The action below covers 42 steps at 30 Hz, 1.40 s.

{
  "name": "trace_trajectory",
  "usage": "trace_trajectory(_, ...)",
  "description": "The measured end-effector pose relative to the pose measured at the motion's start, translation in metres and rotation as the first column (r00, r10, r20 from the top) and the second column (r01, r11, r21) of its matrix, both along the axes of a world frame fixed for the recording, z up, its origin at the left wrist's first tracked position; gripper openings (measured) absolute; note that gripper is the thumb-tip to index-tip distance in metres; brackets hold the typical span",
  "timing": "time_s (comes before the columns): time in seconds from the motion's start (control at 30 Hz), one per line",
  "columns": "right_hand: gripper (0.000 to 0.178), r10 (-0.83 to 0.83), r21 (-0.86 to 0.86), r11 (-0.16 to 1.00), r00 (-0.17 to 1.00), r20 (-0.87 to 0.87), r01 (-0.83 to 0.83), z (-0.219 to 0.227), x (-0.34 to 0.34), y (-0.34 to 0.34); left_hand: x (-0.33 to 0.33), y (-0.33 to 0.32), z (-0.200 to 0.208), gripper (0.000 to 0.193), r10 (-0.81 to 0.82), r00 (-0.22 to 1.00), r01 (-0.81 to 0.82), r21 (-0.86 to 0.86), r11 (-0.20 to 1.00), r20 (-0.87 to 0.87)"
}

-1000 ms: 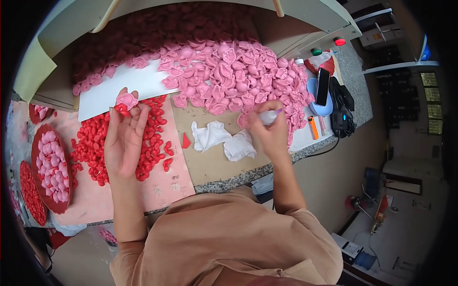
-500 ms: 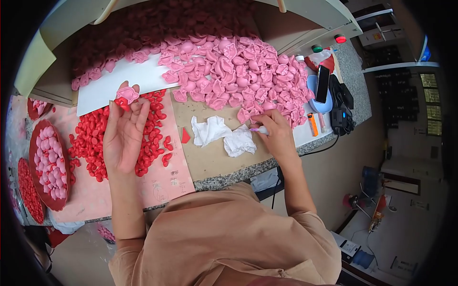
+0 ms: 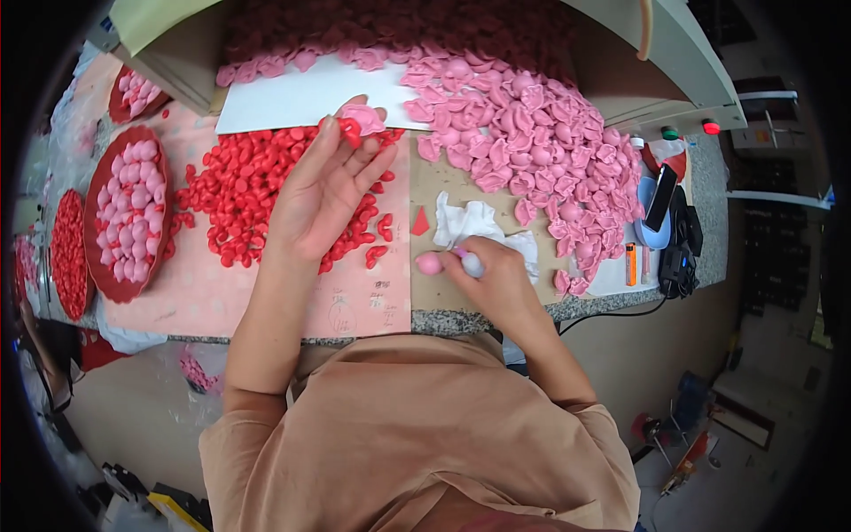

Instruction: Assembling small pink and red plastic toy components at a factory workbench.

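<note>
My left hand (image 3: 310,208), palm up above the red pile, pinches a small red plastic piece (image 3: 351,131) between thumb and fingers. A pink petal-shaped piece (image 3: 365,118) rests against the same fingertips. Lower on the right, my right hand (image 3: 496,277) is closed round a small pale bottle-like tool (image 3: 472,264) with a purple neck. At its fingertips is a round pink piece (image 3: 429,263); whether it is gripped or fixed to the tool I cannot tell. White crumpled tissue (image 3: 468,220) lies just beyond this hand on a brown board (image 3: 428,182).
Loose red pieces (image 3: 244,173) cover part of a pink sheet (image 3: 266,297). Many pink petal-shaped pieces (image 3: 532,124) are heaped behind. A red dish (image 3: 99,257) of pink balls stands left. A phone (image 3: 660,197), an orange lighter (image 3: 630,264) and black cables (image 3: 681,239) lie right.
The head view has shifted, moving the whole bench in the picture. My right hand has come off the tissue toward me, and a round pink piece now shows at its fingertips. My left hand keeps its pieces.
</note>
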State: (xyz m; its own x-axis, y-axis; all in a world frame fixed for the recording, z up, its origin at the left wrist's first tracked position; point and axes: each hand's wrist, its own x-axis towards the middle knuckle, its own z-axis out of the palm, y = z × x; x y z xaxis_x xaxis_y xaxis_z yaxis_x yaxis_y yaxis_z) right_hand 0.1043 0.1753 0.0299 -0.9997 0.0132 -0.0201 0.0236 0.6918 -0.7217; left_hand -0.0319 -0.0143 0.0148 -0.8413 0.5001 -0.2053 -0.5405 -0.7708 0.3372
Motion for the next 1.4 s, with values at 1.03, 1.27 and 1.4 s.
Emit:
trace_trajectory(1.03,0.037,0.076,-0.301,0.931,0.915,-0.396,-0.208,0.025,-0.08,-0.001,0.018,0.017,-0.009,0.036,-0.24,0.966,0.237,-0.046,0.971,-0.093)
trace_trajectory(1.27,0.038,0.118,-0.248,0.939,0.901,-0.418,-0.238,0.02,-0.083,0.003,0.018,0.02,-0.013,0.032,-0.234,0.971,0.23,-0.08,0.97,-0.054)
trace_trajectory(1.4,0.037,0.132,-0.191,0.952,0.884,-0.449,-0.239,0.019,-0.082,0.004,0.021,0.021,-0.013,0.048,-0.234,0.967,0.216,-0.163,0.963,-0.098)
